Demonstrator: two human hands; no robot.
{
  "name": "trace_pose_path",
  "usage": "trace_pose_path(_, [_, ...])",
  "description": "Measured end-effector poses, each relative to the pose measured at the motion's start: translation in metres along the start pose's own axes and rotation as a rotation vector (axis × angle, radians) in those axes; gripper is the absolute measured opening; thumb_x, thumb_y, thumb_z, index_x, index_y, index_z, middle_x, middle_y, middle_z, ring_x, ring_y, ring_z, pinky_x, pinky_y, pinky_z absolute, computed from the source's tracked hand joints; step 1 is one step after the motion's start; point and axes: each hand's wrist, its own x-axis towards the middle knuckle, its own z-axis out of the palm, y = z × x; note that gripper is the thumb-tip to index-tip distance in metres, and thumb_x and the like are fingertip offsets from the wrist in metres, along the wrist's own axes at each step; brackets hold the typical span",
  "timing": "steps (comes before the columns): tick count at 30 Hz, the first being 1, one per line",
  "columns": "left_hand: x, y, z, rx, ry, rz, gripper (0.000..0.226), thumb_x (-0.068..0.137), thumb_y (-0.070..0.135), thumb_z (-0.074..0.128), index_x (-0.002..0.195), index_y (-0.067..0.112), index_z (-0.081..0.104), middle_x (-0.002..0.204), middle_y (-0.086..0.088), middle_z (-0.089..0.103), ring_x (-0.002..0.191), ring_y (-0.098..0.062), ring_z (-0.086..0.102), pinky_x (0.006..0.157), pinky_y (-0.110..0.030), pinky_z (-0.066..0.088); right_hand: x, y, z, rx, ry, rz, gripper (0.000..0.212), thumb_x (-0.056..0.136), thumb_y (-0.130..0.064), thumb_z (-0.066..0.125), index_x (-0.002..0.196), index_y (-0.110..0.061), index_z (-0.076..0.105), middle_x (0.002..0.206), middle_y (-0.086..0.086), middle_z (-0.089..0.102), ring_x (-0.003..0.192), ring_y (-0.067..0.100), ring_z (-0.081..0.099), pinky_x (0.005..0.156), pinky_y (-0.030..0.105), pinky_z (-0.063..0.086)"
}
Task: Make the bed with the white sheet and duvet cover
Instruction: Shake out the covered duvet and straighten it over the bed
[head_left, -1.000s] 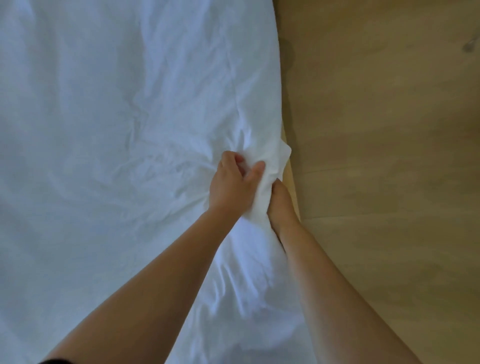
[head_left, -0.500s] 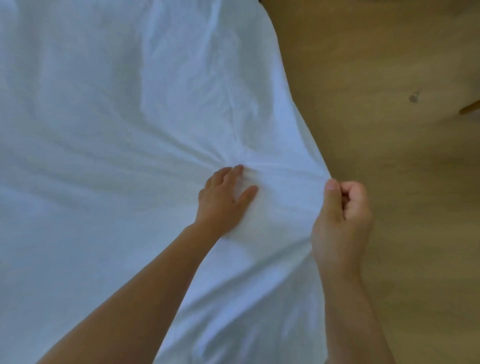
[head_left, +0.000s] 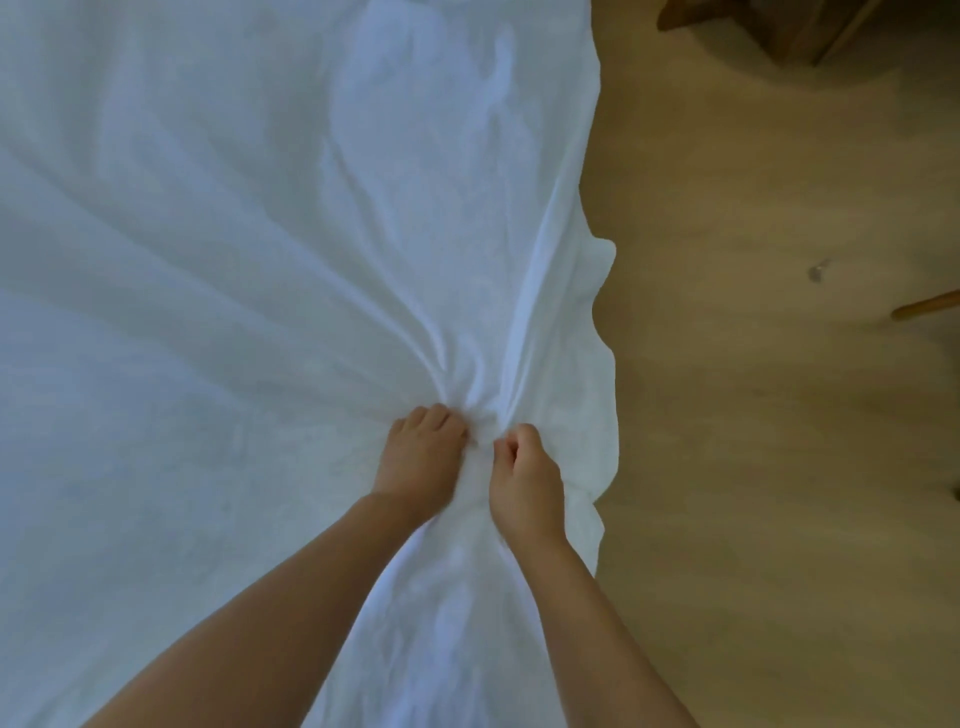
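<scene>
White sheet (head_left: 260, 260) is gripped in a bunch by curled left hand (head_left: 423, 460) and right hand (head_left: 527, 483); folds are fanned outward.

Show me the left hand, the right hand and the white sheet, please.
left hand (head_left: 423, 460): head view, on the back of the hand.
right hand (head_left: 527, 480): head view, on the back of the hand.
white sheet (head_left: 234, 234): head view, on a smooth part away from the hands.
</scene>
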Motion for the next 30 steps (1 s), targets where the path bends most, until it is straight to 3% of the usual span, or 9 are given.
trace_pose_path(5, [-0.006, -0.002, -0.007, 0.017, -0.039, -0.147, 0.041, 0.078, 0.046, 0.044, 0.084, 0.010, 0.062, 0.084, -0.007, 0.060, 0.071, -0.028, 0.060, 0.062, -0.034, 0.048, -0.003, 0.000, -0.002, 0.119, 0.051, 0.050, 0.017, 0.099, -0.019, 0.043, 0.084, -0.013, 0.048, 0.068, -0.008, 0.050, 0.060, 0.005, 0.045, 0.064, 0.029, 0.039])
trace_pose_path(8, [-0.008, 0.000, -0.015, 0.075, -0.313, -0.355, 0.071, 0.079, 0.071, 0.046, 0.116, 0.010, 0.050, 0.112, -0.005, 0.054, 0.101, -0.027, 0.053, 0.083, -0.037, 0.040, -0.002, 0.000, 0.001, 0.120, 0.046, 0.056, 0.014, 0.099, -0.020, 0.043, 0.087, -0.014, 0.048, 0.069, -0.010, 0.050, 0.061, 0.003, 0.046, 0.061, 0.025, 0.037])
trace_pose_path(13, [-0.008, 0.003, -0.003, -0.036, -0.462, -0.391, 0.045, 0.100, 0.047, 0.032, 0.117, 0.010, 0.049, 0.119, -0.008, 0.060, 0.109, -0.029, 0.057, 0.084, -0.033, 0.041, 0.003, 0.003, 0.004, 0.102, 0.025, 0.088, 0.015, 0.100, -0.021, 0.042, 0.087, -0.014, 0.048, 0.069, -0.008, 0.050, 0.060, 0.004, 0.046, 0.056, 0.018, 0.036])
trace_pose_path(18, [-0.011, 0.005, -0.002, -0.106, -0.331, -0.380, 0.033, 0.099, 0.039, 0.037, 0.119, 0.014, 0.047, 0.123, -0.006, 0.054, 0.111, -0.027, 0.053, 0.083, -0.033, 0.039, 0.003, 0.005, 0.006, 0.096, 0.042, 0.082, 0.016, 0.100, -0.021, 0.041, 0.089, -0.012, 0.048, 0.069, -0.007, 0.050, 0.060, 0.004, 0.046, 0.054, 0.016, 0.035])
trace_pose_path(20, [-0.008, 0.003, -0.005, -0.084, -0.191, -0.317, 0.047, 0.093, 0.044, 0.048, 0.130, 0.017, 0.041, 0.134, -0.004, 0.043, 0.123, -0.025, 0.042, 0.093, -0.034, 0.033, 0.000, 0.010, 0.008, 0.089, 0.076, 0.060, 0.018, 0.101, -0.022, 0.040, 0.089, -0.010, 0.047, 0.068, -0.005, 0.050, 0.058, 0.006, 0.046, 0.053, 0.020, 0.035])
trace_pose_path(23, [0.009, 0.001, -0.008, -0.048, -0.088, -0.175, 0.072, 0.089, 0.053, 0.051, 0.148, 0.022, 0.023, 0.157, -0.005, 0.015, 0.144, -0.025, 0.012, 0.113, -0.042, 0.010, -0.004, 0.026, 0.013, 0.018, 0.136, 0.044, 0.017, 0.101, -0.021, 0.036, 0.090, -0.010, 0.043, 0.070, 0.000, 0.053, 0.062, 0.019, 0.051, 0.059, 0.029, 0.034])
trace_pose_path(26, [0.029, 0.001, 0.012, 0.022, -0.142, -0.118, 0.074, 0.093, 0.060, 0.034, 0.151, 0.030, -0.001, 0.160, 0.000, -0.008, 0.146, -0.022, -0.010, 0.114, -0.047, -0.008, 0.011, 0.046, 0.025, -0.079, 0.141, 0.058, 0.016, 0.102, -0.024, 0.034, 0.090, -0.014, 0.039, 0.072, 0.003, 0.054, 0.072, 0.030, 0.059, 0.061, 0.030, 0.034])
trace_pose_path(28, [0.037, 0.001, 0.031, 0.064, -0.191, -0.104, 0.066, 0.096, 0.057, 0.025, 0.150, 0.035, -0.005, 0.160, 0.004, -0.009, 0.146, -0.019, -0.011, 0.114, -0.046, -0.011, 0.025, 0.058, 0.034, -0.147, 0.128, 0.077, 0.017, 0.102, -0.027, 0.032, 0.092, -0.015, 0.038, 0.077, 0.009, 0.059, 0.080, 0.034, 0.061, 0.062, 0.031, 0.033])
trace_pose_path(30, [0.040, -0.003, 0.047, 0.020, -0.138, -0.073, 0.056, 0.097, 0.051, 0.028, 0.150, 0.038, 0.014, 0.160, 0.005, 0.009, 0.147, -0.022, 0.003, 0.114, -0.047, -0.007, 0.033, 0.066, 0.040, -0.202, 0.147, 0.106, 0.019, 0.102, -0.026, 0.030, 0.099, -0.012, 0.043, 0.089, 0.016, 0.064, 0.085, 0.036, 0.061, 0.063, 0.032, 0.030])
